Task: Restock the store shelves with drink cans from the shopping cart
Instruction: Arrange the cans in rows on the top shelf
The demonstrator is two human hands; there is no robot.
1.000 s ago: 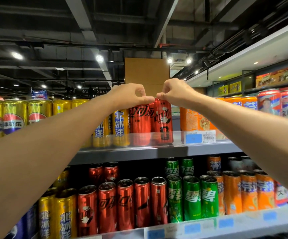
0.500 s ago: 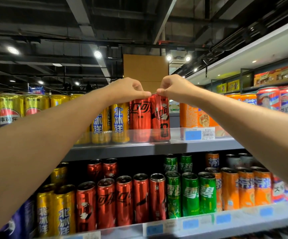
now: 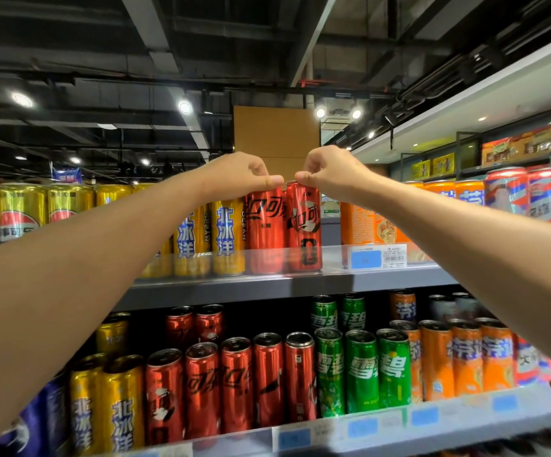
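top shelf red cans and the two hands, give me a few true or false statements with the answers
1. The left hand grips the top of a red can on the upper shelf. True.
2. The right hand holds a green can. False: it grips the top of the other red can.
3. The two red cans stand upright side by side. True.
4. The green cans stand on the upper shelf. False: they are on the lower shelf.
5. Yellow cans stand just left of the red cans on the upper shelf. True.
6. The blue price tag is left of the red cans. False: it is to their right.
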